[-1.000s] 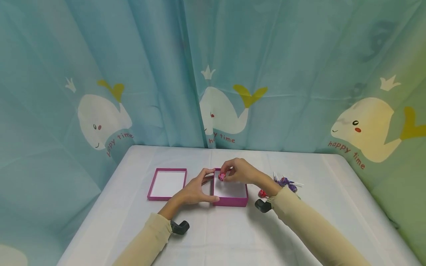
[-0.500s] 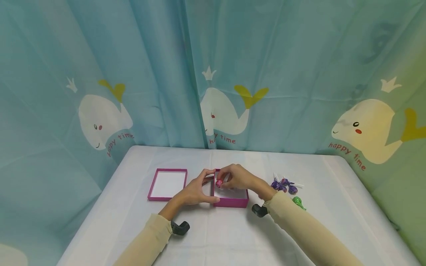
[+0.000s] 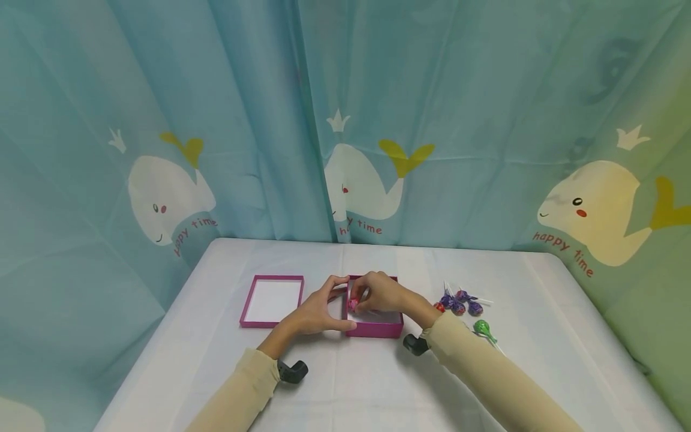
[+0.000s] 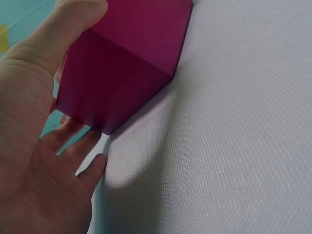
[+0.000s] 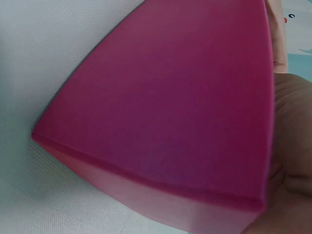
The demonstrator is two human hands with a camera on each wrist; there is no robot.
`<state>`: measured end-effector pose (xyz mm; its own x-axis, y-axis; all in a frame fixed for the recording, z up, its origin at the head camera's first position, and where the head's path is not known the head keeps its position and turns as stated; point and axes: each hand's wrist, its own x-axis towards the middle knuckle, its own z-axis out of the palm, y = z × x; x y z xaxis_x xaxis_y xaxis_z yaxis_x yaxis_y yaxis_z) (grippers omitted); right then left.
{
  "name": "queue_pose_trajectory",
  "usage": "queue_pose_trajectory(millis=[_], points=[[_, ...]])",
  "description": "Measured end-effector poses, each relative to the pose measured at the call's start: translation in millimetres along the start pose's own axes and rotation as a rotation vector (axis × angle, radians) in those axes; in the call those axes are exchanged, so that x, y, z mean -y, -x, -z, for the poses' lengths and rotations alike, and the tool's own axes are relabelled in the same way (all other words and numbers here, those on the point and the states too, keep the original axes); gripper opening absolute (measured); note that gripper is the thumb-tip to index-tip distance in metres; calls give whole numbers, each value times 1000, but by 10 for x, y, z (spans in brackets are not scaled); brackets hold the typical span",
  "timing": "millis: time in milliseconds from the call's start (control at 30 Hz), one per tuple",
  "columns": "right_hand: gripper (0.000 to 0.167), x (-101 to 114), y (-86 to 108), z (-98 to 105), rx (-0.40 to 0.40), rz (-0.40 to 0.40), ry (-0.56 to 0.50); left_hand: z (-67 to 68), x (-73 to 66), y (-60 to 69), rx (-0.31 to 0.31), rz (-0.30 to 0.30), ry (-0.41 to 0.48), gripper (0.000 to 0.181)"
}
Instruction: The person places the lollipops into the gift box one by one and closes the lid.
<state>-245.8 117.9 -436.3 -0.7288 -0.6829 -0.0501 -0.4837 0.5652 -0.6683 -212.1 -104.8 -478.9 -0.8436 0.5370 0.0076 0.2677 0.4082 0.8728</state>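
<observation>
In the head view a magenta box [image 3: 376, 330] with a white inside stands at mid-table. My left hand [image 3: 314, 310] grips its left side, thumb at the front corner and fingers at the back corner; the left wrist view shows the thumb on the box [image 4: 117, 83]. Inside the box, my right hand [image 3: 384, 294] pinches a pink-red wrapped lollipop [image 3: 353, 305] near the left wall. The right wrist view shows mostly the outer wall of the box [image 5: 165, 107], with part of the right hand [image 5: 295, 131] behind it; the lollipop is hidden there.
A magenta-rimmed lid [image 3: 258, 324] lies left of the box. Right of the box are several purple lollipops [image 3: 458, 308], a red one [image 3: 439, 307] partly behind the right arm, and a green one [image 3: 482, 327] nearer the front. A curtain [image 3: 259, 120] hangs behind the table.
My right hand has moved down and slightly left into the box with the pink-red lollipop. The green lollipop has come into view beside the sleeve. My left hand stays on the box.
</observation>
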Motion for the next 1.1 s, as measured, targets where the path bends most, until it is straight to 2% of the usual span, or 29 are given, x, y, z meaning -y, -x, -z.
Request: queue_pose_trajectory(millis=[400, 800, 1000, 1100], points=[[16, 8, -2, -35, -4, -32, 25, -1, 1, 0, -3, -20, -1, 93], [32, 16, 24, 5, 43, -33, 35, -5, 1, -1, -1, -16, -4, 92], [39, 17, 88, 120, 40, 37, 18, -5, -18, 9, -3, -6, 5, 90], [44, 39, 155, 201, 19, 42, -6, -3, -21, 10, -7, -2, -4, 91]])
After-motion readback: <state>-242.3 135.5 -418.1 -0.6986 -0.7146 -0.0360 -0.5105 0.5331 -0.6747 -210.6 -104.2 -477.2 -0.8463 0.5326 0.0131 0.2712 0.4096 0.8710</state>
